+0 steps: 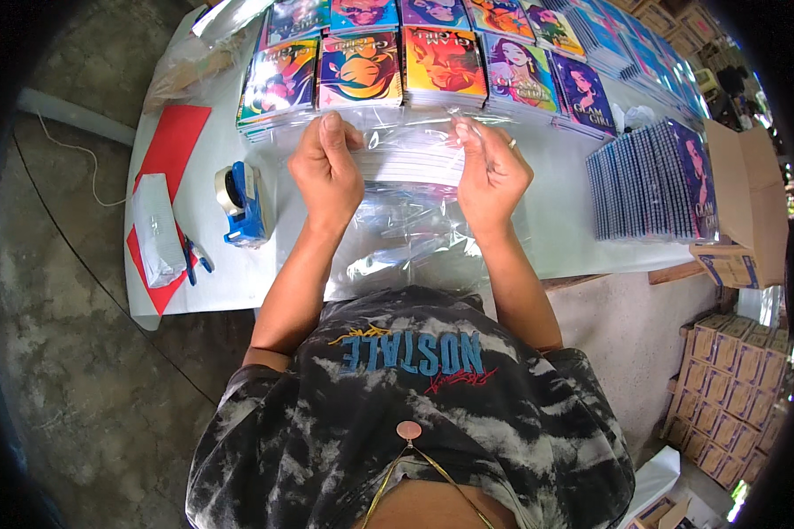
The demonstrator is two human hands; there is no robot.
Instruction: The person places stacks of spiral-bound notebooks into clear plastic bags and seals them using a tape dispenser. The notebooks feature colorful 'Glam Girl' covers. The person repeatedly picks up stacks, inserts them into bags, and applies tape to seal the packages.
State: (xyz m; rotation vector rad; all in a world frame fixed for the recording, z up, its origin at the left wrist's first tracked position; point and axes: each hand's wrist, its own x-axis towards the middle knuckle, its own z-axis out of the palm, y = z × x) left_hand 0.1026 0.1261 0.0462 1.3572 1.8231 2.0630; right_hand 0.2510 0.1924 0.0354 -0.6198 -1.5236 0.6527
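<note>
My left hand [326, 175] is closed on clear plastic film [406, 234], thumb pointing up. Across from it my right hand [494, 175], with a ring on one finger, pinches the same film between thumb and fingers. Between the hands lies a stack of notebooks [410, 166], its white page edges facing me and the film around it. The shiny film spreads down toward my shirt; whether it is a bag or a loose sheet I cannot tell. Just beyond my hands, piles of notebooks with colourful illustrated covers [359, 69] stand in rows.
On the left of the table [300, 264] are a blue tape dispenser [243, 204], red sheets [175, 145], a white wrapped bundle [159, 231] and a small blue-handled tool [200, 254]. At right, spiral notebooks [640, 185] stand beside an open carton [741, 203]. Stacked cartons [728, 388] stand on the floor.
</note>
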